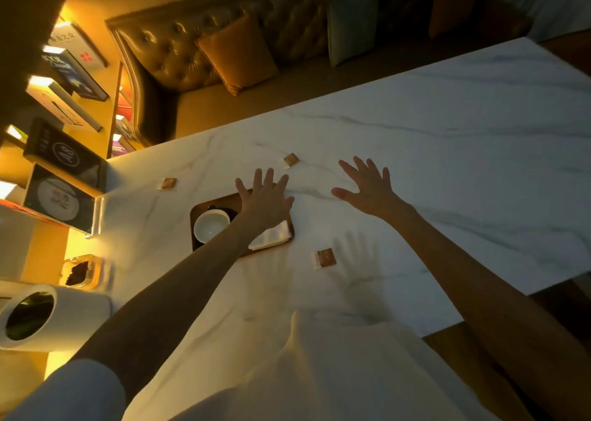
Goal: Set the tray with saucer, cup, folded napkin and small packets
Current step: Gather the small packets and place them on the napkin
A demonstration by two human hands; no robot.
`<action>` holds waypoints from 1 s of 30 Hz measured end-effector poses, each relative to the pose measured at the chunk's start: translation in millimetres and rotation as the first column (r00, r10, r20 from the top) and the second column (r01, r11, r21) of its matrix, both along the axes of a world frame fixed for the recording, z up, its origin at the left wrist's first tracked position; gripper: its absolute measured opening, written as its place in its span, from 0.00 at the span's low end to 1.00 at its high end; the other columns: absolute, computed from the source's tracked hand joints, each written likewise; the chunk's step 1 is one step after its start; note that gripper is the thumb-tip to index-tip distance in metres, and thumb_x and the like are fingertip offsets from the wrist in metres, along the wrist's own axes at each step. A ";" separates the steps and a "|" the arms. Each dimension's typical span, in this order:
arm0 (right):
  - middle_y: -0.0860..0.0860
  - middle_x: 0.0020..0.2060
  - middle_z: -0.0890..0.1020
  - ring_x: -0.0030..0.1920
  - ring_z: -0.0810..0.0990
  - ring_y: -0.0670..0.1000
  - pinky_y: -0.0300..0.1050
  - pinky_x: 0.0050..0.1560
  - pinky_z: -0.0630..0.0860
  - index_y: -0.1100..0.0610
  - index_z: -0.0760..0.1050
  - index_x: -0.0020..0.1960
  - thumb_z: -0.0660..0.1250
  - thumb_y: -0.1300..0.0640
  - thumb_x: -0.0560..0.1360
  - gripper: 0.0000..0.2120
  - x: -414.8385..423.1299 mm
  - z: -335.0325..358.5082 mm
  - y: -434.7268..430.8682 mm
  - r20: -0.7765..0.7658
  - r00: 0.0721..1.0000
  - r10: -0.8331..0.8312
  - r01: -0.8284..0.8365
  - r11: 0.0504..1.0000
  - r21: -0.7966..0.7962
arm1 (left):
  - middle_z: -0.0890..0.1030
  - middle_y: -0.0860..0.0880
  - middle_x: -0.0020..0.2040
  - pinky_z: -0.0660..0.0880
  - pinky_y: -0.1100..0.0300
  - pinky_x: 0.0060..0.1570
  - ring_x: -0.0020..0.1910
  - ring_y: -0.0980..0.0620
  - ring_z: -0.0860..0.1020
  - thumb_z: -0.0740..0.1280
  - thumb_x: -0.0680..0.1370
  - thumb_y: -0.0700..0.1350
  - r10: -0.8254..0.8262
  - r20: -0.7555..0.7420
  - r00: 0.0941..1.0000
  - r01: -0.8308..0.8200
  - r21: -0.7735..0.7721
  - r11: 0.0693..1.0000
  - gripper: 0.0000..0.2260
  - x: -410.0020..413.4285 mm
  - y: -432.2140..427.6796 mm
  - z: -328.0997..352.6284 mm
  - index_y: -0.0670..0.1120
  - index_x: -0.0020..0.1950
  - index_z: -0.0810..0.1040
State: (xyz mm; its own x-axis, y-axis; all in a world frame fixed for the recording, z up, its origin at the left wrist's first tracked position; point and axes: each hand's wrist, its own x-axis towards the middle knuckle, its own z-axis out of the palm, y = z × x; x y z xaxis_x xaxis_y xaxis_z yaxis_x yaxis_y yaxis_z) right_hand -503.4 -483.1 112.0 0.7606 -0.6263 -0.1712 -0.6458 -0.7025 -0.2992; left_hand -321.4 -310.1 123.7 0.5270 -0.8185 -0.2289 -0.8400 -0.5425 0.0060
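Near the desk's [447, 139] left edge: tray [200, 209] holding cup [211, 225] and folded napkin [271, 236]; saucer unclear. Three packets on bare marble: far [291, 159], left [168, 183], near [325, 258]. Left hand [265, 201] and right hand [367, 187] spread open, empty. Packets likely light, flat, slippery; pinch by edges

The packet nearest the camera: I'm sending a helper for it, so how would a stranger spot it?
On the white marble table, find the wooden tray. That packet lies just right of its near corner, the only one of three on the person's side.
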 end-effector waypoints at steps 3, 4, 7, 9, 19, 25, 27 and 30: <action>0.51 0.78 0.54 0.78 0.48 0.57 0.63 0.74 0.42 0.44 0.51 0.77 0.52 0.32 0.76 0.34 -15.9 -7.1 0.9 -0.012 1.000 -0.027 0.028 0.997 0.073 | 0.55 0.45 0.79 0.48 0.30 0.70 0.78 0.39 0.51 0.52 0.81 0.61 -0.032 0.018 0.999 0.032 0.000 0.999 0.27 -7.9 -3.3 -6.0 0.52 0.77 0.56; 0.50 0.78 0.57 0.78 0.50 0.56 0.62 0.74 0.43 0.45 0.53 0.77 0.53 0.32 0.76 0.33 -21.1 -9.7 1.4 -0.006 0.999 -0.032 0.032 0.994 0.102 | 0.57 0.44 0.78 0.51 0.32 0.70 0.78 0.40 0.53 0.52 0.81 0.60 -0.052 0.014 0.999 0.052 -0.006 0.999 0.26 -10.9 -3.8 -9.1 0.52 0.77 0.57; 0.51 0.73 0.67 0.74 0.63 0.54 0.57 0.74 0.55 0.48 0.62 0.74 0.58 0.36 0.76 0.30 -36.8 -20.6 7.8 0.077 0.995 -0.058 0.041 0.978 0.207 | 0.62 0.43 0.77 0.58 0.41 0.73 0.76 0.41 0.60 0.54 0.81 0.58 -0.073 -0.095 0.993 0.073 -0.004 0.997 0.26 -21.1 -4.3 -22.9 0.50 0.76 0.58; 0.50 0.70 0.72 0.70 0.70 0.53 0.52 0.70 0.64 0.48 0.66 0.72 0.62 0.38 0.76 0.28 -45.3 -31.4 16.3 0.114 0.986 -0.119 0.077 0.944 0.320 | 0.60 0.43 0.78 0.59 0.44 0.73 0.76 0.41 0.60 0.54 0.82 0.57 -0.050 -0.175 0.983 0.055 0.024 0.998 0.26 -32.1 -1.9 -35.4 0.50 0.78 0.57; 0.51 0.64 0.78 0.63 0.76 0.53 0.49 0.63 0.70 0.50 0.71 0.68 0.67 0.47 0.76 0.22 -36.0 -93.2 60.9 -0.120 0.987 -0.105 0.144 0.906 0.398 | 0.73 0.42 0.68 0.73 0.46 0.62 0.66 0.41 0.74 0.59 0.82 0.54 0.020 -0.314 0.949 0.035 0.167 0.985 0.21 -76.8 4.2 -93.1 0.45 0.71 0.68; 0.53 0.60 0.78 0.59 0.78 0.55 0.49 0.57 0.74 0.52 0.73 0.65 0.63 0.54 0.77 0.16 -7.5 -124.8 78.5 -0.215 0.977 0.004 0.056 0.960 0.273 | 0.75 0.44 0.64 0.72 0.48 0.57 0.63 0.42 0.75 0.61 0.81 0.51 0.084 -0.328 0.941 -0.009 0.226 0.974 0.17 -85.4 6.5 -125.1 0.46 0.68 0.70; 0.54 0.53 0.79 0.53 0.80 0.56 0.48 0.51 0.76 0.54 0.77 0.58 0.62 0.54 0.77 0.12 0.1 -135.0 83.1 -0.241 0.969 0.057 -0.004 0.976 0.216 | 0.75 0.44 0.63 0.72 0.48 0.56 0.62 0.42 0.75 0.62 0.81 0.51 0.118 -0.354 0.928 -0.035 0.234 0.972 0.16 -86.1 6.4 -137.9 0.46 0.66 0.71; 0.55 0.49 0.79 0.49 0.79 0.55 0.46 0.46 0.76 0.56 0.77 0.55 0.62 0.54 0.79 0.09 3.9 -148.7 90.0 -0.238 0.967 0.092 -0.059 0.988 0.143 | 0.76 0.43 0.61 0.73 0.49 0.53 0.59 0.42 0.76 0.63 0.80 0.48 0.181 -0.404 0.897 -0.083 0.247 0.965 0.14 -88.7 6.2 -154.7 0.46 0.64 0.71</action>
State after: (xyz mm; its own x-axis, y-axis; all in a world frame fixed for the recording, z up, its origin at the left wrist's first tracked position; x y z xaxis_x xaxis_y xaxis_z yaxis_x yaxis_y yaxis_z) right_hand -499.5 -393.1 -36.7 0.7295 -0.5277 -0.4352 -0.6576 -0.7162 -0.2337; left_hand -410.1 -303.8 -31.0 0.4413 -0.6519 -0.6167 -0.7053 -0.6769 0.2107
